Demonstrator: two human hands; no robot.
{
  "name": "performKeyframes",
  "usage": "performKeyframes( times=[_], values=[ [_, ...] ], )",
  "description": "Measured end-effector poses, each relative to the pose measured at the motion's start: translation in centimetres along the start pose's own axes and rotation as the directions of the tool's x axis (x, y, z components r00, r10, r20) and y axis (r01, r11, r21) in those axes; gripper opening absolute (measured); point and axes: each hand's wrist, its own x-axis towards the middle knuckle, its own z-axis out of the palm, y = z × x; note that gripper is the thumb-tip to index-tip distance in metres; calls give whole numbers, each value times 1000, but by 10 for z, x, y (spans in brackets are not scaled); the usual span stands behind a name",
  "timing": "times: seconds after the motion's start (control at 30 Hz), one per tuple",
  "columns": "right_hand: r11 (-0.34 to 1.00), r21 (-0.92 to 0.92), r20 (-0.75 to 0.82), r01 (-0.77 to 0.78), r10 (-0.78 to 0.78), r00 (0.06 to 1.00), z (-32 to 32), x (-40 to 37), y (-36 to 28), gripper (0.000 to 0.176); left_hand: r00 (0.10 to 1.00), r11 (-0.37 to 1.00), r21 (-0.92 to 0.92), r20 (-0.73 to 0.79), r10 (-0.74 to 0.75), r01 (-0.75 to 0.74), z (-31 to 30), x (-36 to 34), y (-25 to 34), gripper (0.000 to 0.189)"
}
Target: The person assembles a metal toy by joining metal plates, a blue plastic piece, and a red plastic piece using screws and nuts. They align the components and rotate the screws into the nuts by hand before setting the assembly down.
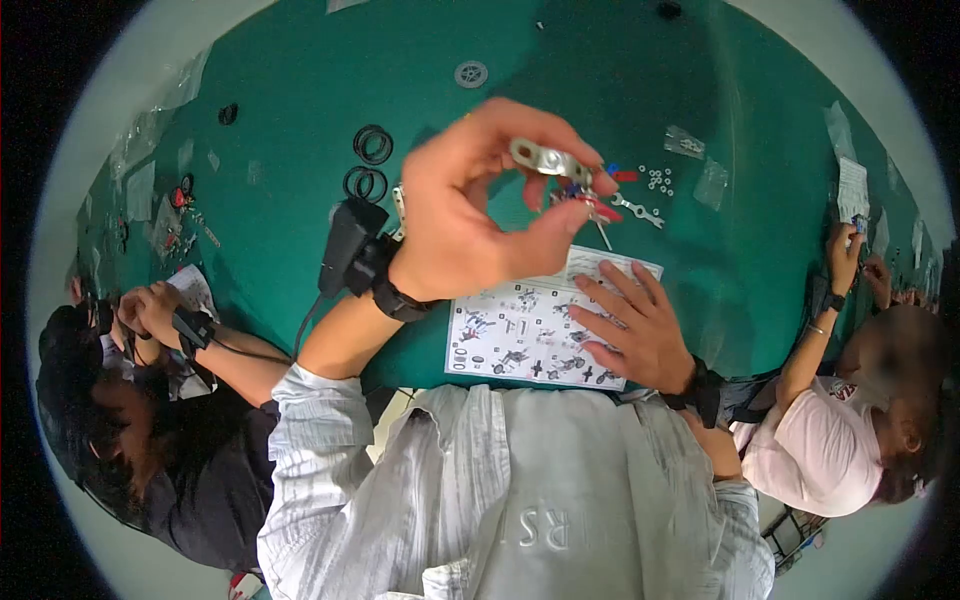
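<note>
Raised over the table, my left hand (pixel 465 225) pinches a small metal model assembly between thumb and fingers. A silver bent bracket (pixel 548 158) with holes sticks out of its top, and red and blue bits show near the fingertips; the rest is hidden by the hand. My right hand (pixel 645 338) lies flat with fingers spread on the printed instruction sheet (pixel 490 325), which shows assembly drawings. Just beyond the held assembly lie a small metal wrench (pixel 640 211), several nuts (pixel 658 180) and a small red piece (pixel 626 176).
Black rubber rings (pixel 371 146) and a grey perforated disc (pixel 471 74) lie on the green table (pixel 310 90). Clear plastic bags (pixel 711 184) rest at right. Co-workers sit on both sides, one person's hands (pixel 152 308) at left, another's hand (pixel 845 255) at right.
</note>
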Motion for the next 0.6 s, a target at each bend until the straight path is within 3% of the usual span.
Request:
performKeyframes(
  times=[0.1, 0.23, 0.33, 0.37, 0.47, 0.6],
  values=[
    [999, 45, 15, -28, 27, 1000, 1, -3, -1, 46, 995, 995, -39, 37, -94, 95, 16, -7, 0, 30],
    [991, 131, -38, -4, 9, 999, -10, 1, -1, 42, 998, 990, -125, 6, -68, 68, 23, -12, -3, 35],
    [996, 92, -299, -10, 38, 954, -22, 0, 10, 38, 1000, 988, -150, 14, -20, 22, 22, -11, 3, 35],
    [998, 34, -496, -60, 69, 866, -16, 2, 20, 31, 1000, 992, -130, 13, 0, 2, 22, -11, 4, 36],
    [882, 135, -522, -452, 451, 724, -22, 14, 46, 24, 998, 996, -72, 40, 55, -52, 20, -10, 7, 37],
    [859, 256, -498, -444, 510, 701, -20, 24, 62, 15, 998, 994, -106, 46, 40, -35, 22, -12, 10, 38]
  ],
)
